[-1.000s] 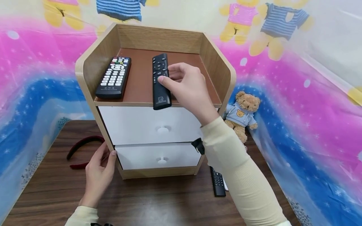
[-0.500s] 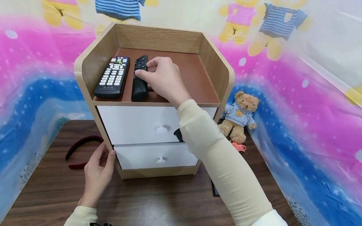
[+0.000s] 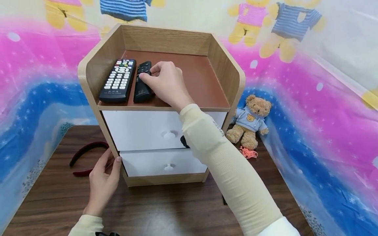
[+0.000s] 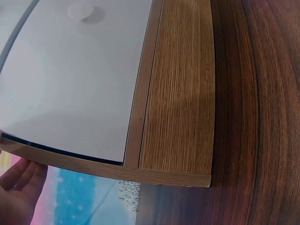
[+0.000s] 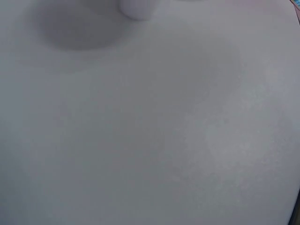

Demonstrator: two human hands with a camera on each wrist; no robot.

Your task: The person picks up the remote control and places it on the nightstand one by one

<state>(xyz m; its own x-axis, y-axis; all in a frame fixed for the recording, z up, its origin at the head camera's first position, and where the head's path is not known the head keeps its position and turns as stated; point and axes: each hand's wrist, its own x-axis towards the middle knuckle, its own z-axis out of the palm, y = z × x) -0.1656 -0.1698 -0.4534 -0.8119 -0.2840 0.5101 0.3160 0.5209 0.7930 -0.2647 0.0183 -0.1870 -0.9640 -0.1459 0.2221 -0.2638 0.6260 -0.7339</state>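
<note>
My right hand [image 3: 169, 83] holds a slim black remote control [image 3: 143, 91] between thumb and fingers on the brown top shelf of a small wooden cabinet [image 3: 168, 44]. Just left of it lies a bigger black remote with white buttons [image 3: 118, 80]. Low on the cabinet's left side, my left hand [image 3: 103, 183] grips the front edge of the side panel, thumb in front. In the left wrist view, part of that hand [image 4: 23, 187] shows beside the panel. The right wrist view shows only a blurred white drawer front [image 5: 154, 122] and its knob [image 5: 138, 7].
Two white drawers with round knobs [image 3: 169, 135] are closed. A dark red headband [image 3: 85, 152] lies left of the cabinet. On the right sit a teddy bear [image 3: 250, 119] and a coral-coloured stringy bundle [image 3: 248, 152]. My right forearm mostly covers a dark item on the table.
My right hand has carried the slim remote left and lowered it onto the shelf beside the white-buttoned one. The left hand has kept its place.
</note>
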